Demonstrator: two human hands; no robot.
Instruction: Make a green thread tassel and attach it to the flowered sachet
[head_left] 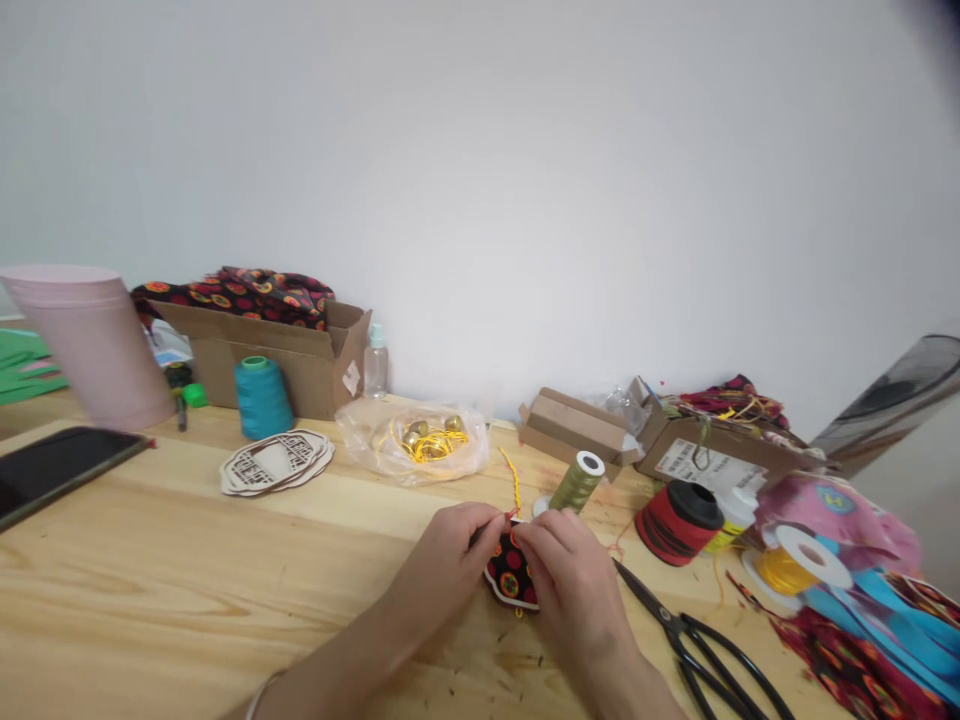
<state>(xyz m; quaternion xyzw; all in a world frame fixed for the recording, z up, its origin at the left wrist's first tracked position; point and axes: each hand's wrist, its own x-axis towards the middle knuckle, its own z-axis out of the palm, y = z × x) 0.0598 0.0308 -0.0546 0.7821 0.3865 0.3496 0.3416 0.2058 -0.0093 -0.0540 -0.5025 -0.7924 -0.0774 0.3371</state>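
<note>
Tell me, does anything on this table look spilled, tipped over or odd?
Nothing is spilled or broken. The olive spool and the red spool lie tipped on their sides, while the teal spool stands upright. Ribbons lie in a loose heap at the right edge. Both hands pinch a small patterned pouch.

We see a pale, matt wooden table (187, 590) with visible grain. The small pouch (510, 577) between our hands is printed cloth, black with red and yellow dots. The scissors (690, 640) look like dark, smooth metal. Two cardboard boxes (300, 360) are matt brown. The bag (412, 440) is thin, glossy clear plastic; the phone (52, 465) shines like glass
</note>
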